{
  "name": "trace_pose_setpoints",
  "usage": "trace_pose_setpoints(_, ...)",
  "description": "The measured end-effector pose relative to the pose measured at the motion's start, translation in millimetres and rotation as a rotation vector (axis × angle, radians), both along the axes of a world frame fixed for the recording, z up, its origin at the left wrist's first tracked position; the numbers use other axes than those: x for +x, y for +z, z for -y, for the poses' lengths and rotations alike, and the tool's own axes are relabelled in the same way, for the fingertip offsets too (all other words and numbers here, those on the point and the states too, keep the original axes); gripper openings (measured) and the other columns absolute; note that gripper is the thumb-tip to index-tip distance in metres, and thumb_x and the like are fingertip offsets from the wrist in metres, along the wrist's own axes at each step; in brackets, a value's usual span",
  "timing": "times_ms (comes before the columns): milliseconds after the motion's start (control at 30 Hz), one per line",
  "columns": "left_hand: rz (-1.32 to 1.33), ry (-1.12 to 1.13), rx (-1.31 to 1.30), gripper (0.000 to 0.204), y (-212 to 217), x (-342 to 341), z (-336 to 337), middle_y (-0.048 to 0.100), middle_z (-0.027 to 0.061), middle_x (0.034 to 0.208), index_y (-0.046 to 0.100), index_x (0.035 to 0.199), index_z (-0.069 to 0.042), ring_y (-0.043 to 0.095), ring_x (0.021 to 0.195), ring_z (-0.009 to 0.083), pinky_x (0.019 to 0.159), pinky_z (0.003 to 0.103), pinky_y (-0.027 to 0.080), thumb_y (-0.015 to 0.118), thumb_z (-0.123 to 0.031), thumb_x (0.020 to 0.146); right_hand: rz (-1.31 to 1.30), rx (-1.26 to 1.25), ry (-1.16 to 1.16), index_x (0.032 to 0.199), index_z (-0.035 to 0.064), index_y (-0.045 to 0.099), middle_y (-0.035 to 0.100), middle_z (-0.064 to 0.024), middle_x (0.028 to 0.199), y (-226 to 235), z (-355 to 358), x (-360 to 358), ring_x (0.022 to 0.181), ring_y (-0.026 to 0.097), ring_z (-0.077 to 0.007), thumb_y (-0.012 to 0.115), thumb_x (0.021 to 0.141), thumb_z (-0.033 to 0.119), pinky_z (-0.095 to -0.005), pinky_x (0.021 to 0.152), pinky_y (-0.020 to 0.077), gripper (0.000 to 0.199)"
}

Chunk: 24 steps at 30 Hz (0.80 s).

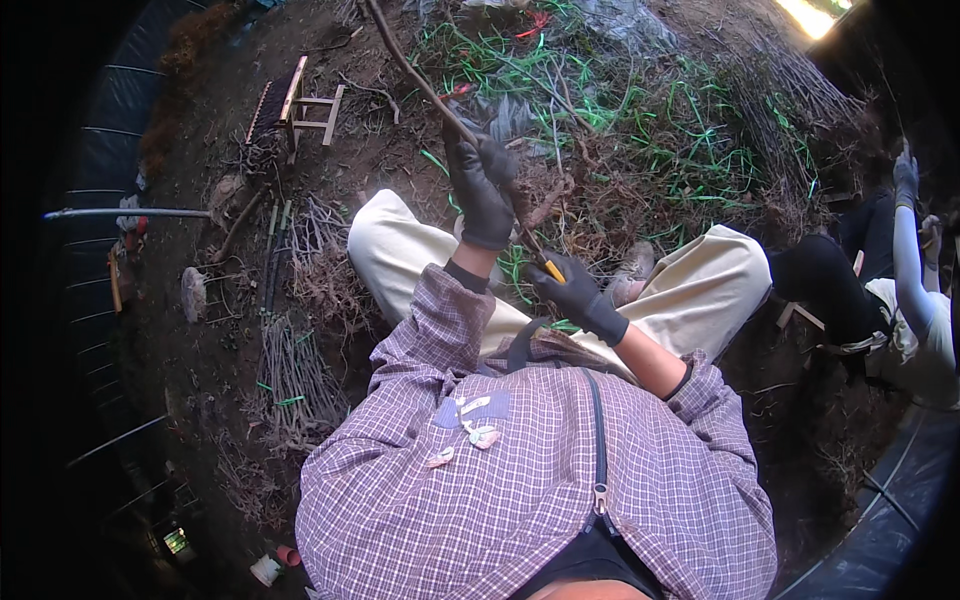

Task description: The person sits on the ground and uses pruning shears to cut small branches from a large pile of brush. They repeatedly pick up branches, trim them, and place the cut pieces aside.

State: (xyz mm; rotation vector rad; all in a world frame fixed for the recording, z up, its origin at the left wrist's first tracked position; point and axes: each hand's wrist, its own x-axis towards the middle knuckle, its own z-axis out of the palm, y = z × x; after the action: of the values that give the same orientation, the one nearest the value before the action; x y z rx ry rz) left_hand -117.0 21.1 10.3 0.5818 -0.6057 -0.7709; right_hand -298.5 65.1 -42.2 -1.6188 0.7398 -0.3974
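My left hand, in a dark glove, is closed around a long brown woody stem. The stem slants up and away to the left, past the top of the view. Lower and to the right, my right hand, also gloved, is closed on a yellow-handled tool. Its working end points up toward the lower part of the stem, just below my left hand. Whether it is a knife or another cutter cannot be made out. Tangled brown roots lie just beyond the tool.
Green plastic ties lie strewn over twigs ahead. Bundled thin stems rest on the soil at left, near a small wooden stool. More stems are heaped at far right. A co-worker with gloved hands sits at right.
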Motion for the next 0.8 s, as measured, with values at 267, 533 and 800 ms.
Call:
trace_pose_setpoints(267,0.140,0.267,0.139,0.023,45.0,158.9,-55.7,0.042,-0.0028,0.070,0.051,0.105,-0.010,0.043,0.063,0.0107,0.057,0.025,0.041,0.054,-0.033,0.101,-0.146,0.478,-0.168,0.084,0.0078,0.061,0.050,0.0021,0.060,-61.2,-6.7,-37.5,0.049,0.048,-0.0079,0.066,0.091,0.035,-0.0275,0.045,0.0364,0.029)
trace_pose_setpoints(533,1.376,1.319,1.432,0.051,-97.5,505.2,-322.8,0.059,0.0194,0.132,0.052,0.140,-0.013,0.062,0.111,0.0393,0.087,0.049,0.051,0.059,-0.023,0.091,-0.158,0.578,-0.203,0.079,0.0121,0.055,0.048,0.0043,0.059,-105.7,21.2,-45.0,0.049,0.045,-0.0067,0.063,0.093,0.031,-0.0248,0.045,0.0344,0.025)
trace_pose_setpoints(800,1.298,0.104,2.493,0.042,-170.3,447.3,-210.7,0.059,0.0168,0.132,0.062,0.127,-0.015,0.060,0.116,0.0371,0.090,0.047,0.050,0.057,-0.035,0.090,-0.374,0.302,-0.303,0.085,0.0041,0.054,0.045,-0.0012,0.058,-52.1,90.3,-60.3,0.051,0.047,-0.0092,0.065,0.091,0.031,-0.0286,0.048,0.0392,0.030)
